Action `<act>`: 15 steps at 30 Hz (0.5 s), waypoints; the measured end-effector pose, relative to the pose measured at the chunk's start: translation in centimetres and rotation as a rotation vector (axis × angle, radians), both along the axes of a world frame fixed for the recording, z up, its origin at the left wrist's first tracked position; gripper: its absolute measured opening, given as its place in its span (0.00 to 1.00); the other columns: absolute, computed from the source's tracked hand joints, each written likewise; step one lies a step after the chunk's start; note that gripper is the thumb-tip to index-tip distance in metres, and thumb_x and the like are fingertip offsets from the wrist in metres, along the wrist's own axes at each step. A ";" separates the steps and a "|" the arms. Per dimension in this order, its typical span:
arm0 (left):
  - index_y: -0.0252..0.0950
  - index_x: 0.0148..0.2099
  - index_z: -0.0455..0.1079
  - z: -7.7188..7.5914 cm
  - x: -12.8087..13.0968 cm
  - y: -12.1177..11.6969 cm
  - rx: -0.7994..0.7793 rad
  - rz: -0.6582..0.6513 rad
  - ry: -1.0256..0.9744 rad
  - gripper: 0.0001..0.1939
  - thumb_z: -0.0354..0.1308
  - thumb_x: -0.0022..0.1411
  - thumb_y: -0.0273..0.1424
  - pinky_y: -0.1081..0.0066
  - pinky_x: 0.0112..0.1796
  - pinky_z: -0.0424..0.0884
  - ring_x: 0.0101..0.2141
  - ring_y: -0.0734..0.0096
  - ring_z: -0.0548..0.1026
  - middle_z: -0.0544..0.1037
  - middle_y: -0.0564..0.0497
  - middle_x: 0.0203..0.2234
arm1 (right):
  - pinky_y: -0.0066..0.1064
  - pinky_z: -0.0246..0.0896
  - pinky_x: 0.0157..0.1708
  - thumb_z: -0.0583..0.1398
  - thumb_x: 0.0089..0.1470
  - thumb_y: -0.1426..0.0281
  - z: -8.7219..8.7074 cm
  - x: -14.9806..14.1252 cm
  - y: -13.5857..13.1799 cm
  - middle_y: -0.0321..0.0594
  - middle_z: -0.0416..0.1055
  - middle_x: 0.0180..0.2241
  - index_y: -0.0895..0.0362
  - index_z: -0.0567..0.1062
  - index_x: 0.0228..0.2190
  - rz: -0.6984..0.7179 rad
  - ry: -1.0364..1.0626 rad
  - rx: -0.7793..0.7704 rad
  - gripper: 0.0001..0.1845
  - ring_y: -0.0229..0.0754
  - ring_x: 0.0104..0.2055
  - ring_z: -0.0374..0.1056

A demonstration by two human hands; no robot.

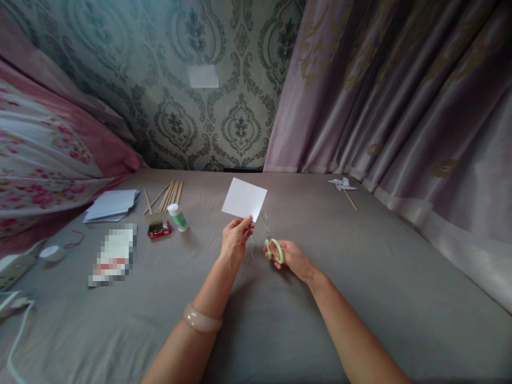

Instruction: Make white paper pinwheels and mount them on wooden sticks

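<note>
A white sheet of paper (245, 199) is pinched at its lower edge by my left hand (236, 238), which holds it up above the grey cloth. My right hand (288, 257) grips a pair of scissors (274, 250) by light green handles. The blades point up and away, close to the paper's right lower corner; whether they touch it I cannot tell. Both hands are near the middle of the view, a short gap apart. Part of my right fingers is hidden behind the handles.
Left on the grey cloth (320, 314) are stacked paper sheets (112, 205), wooden sticks (171, 196), a small red box (159, 229), a glue stick (177, 217) and a power strip (16, 268). A paper pinwheel (343, 184) lies at the far right, by the curtain (340, 96).
</note>
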State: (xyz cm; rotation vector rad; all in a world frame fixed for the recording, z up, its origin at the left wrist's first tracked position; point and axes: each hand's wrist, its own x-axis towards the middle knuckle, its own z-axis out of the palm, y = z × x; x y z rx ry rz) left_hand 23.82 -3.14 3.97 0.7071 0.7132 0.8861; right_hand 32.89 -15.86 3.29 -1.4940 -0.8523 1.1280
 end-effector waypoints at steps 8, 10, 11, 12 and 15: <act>0.32 0.21 0.66 0.5 -1.1 -0.7 -0.002 0.007 0.005 0.19 0.73 0.31 0.34 0.80 0.23 0.62 0.21 0.81 0.68 0.71 0.55 0.17 | 0.26 0.48 0.22 0.63 0.41 0.47 0.8 -1.3 -0.2 0.31 0.59 0.20 0.59 0.68 0.25 0.075 -0.237 -0.069 0.27 0.32 0.23 0.52; 0.33 0.21 0.65 0.6 -1.2 -0.9 -0.015 0.004 0.005 0.19 0.73 0.31 0.33 0.80 0.22 0.61 0.20 0.82 0.67 0.70 0.55 0.17 | 0.26 0.48 0.23 0.62 0.43 0.48 0.6 -1.3 -0.2 0.30 0.58 0.20 0.59 0.67 0.26 0.098 -0.265 -0.075 0.26 0.32 0.23 0.51; 0.33 0.20 0.65 0.7 -1.3 -1.0 -0.019 -0.001 0.005 0.19 0.73 0.31 0.33 0.80 0.22 0.61 0.20 0.82 0.67 0.70 0.55 0.16 | 0.26 0.48 0.23 0.62 0.44 0.48 0.5 -1.3 -0.2 0.30 0.57 0.20 0.59 0.67 0.26 0.109 -0.275 -0.073 0.26 0.32 0.23 0.50; 0.32 0.20 0.65 0.7 -1.3 -1.1 -0.022 -0.011 0.006 0.19 0.73 0.31 0.33 0.80 0.22 0.61 0.20 0.82 0.67 0.69 0.56 0.16 | 0.26 0.48 0.23 0.61 0.45 0.48 0.3 -1.2 -0.2 0.30 0.57 0.20 0.59 0.67 0.26 0.114 -0.281 -0.067 0.25 0.32 0.23 0.50; 0.32 0.20 0.65 0.6 -1.3 -1.3 -0.024 -0.037 0.026 0.19 0.73 0.32 0.34 0.79 0.23 0.61 0.21 0.81 0.68 0.69 0.55 0.16 | 0.26 0.48 0.24 0.60 0.46 0.48 -0.2 -1.1 -0.2 0.30 0.57 0.21 0.59 0.67 0.25 0.111 -0.286 -0.037 0.25 0.32 0.23 0.50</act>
